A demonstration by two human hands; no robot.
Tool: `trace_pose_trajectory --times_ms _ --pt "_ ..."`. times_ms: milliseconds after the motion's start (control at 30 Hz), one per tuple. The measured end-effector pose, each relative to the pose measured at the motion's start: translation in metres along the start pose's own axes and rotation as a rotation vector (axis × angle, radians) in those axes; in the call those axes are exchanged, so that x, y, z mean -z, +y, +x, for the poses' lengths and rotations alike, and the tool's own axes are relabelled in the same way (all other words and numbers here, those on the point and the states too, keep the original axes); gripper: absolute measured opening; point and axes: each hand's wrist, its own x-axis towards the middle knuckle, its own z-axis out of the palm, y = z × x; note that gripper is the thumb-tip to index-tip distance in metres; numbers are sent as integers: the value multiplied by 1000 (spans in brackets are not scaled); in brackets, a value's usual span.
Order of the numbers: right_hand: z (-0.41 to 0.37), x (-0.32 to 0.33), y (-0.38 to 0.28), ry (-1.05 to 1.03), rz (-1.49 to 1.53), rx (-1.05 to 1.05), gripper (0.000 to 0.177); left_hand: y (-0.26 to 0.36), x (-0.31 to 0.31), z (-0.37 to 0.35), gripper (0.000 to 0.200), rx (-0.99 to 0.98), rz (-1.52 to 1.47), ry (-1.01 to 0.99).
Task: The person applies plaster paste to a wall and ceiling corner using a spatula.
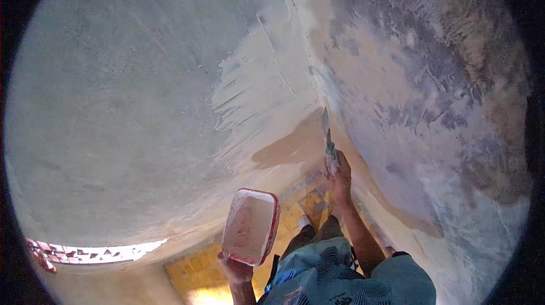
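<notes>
My left hand (236, 268) grips the near end of a rectangular tub (275, 214), red outside and smeared whitish inside. The tub is tilted so that its inside faces up, with pale residue coating its bottom. My right hand (340, 177) is closed around the handle of a putty knife (326, 126), its blade pointing up into the corner where two walls meet. Around the blade tip lies pale, smoothed putty (267, 72), spread in streaks on the left wall near the corner. The hand's brownish shadow falls just left of the knife.
The grey left wall (125, 89) curves across the view. The right wall (397, 89) is patchy with purple-grey and pale areas. Below are a yellowish tiled floor (198, 271) and my legs. A bright latticed opening (96, 253) shows at lower left.
</notes>
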Motion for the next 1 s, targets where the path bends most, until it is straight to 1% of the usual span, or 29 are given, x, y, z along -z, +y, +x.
trace_pose_trajectory --times_ms 67,100,133,167,233,267,367,400,433,467,500,533,567,600,633,700,800,1000 --pt "-15 -5 -36 -83 211 -144 54 -5 8 4 70 -21 -4 -5" --pt "-20 -6 -47 -120 317 -217 54 -4 5 4 68 -1 -12 15" --pt "-23 -1 -50 -220 476 -298 54 -3 -2 6 67 21 -19 39" --pt "-24 2 -58 -272 539 -344 54 -3 -9 9 66 41 -27 59" --pt "-35 -2 -87 -375 665 -436 55 -6 -13 17 65 52 32 -41" --pt "-43 -5 -100 -232 554 -512 57 -8 -13 22 64 55 60 -92" --pt "-58 -3 -121 -354 572 -542 58 -13 -16 36 66 105 180 -145" --pt "-63 0 -123 -324 475 -530 55 -11 -24 39 67 118 203 -161" --pt "-69 4 -124 -297 380 -518 52 -4 -43 41 69 124 204 -172" --pt "-77 0 -130 -258 216 -449 50 2 -57 44 70 131 203 -178" --pt "-85 -3 -135 -212 47 -391 48 1 -56 50 72 70 253 -276" --pt "-97 -16 -152 -160 -186 -275 47 6 -62 53 74 46 244 -329" --pt "-107 -19 -162 -190 -339 -206 44 11 -67 55 76 22 234 -382" --pt "-118 -21 -172 -210 -498 -134 42 21 -79 50 79 39 167 -391" --pt "-128 -24 -182 -220 -653 -61 40 24 -78 52 82 43 145 -403" --pt "-120 -45 -215 -462 -943 317 35 27 -78 62 86 17 127 -442" --pt "-133 -54 -239 -467 -1145 397 35 38 -84 67 85 -37 148 -481" --pt "-150 -66 -243 -414 -1387 563 36 56 -92 61 81 -55 156 -507"
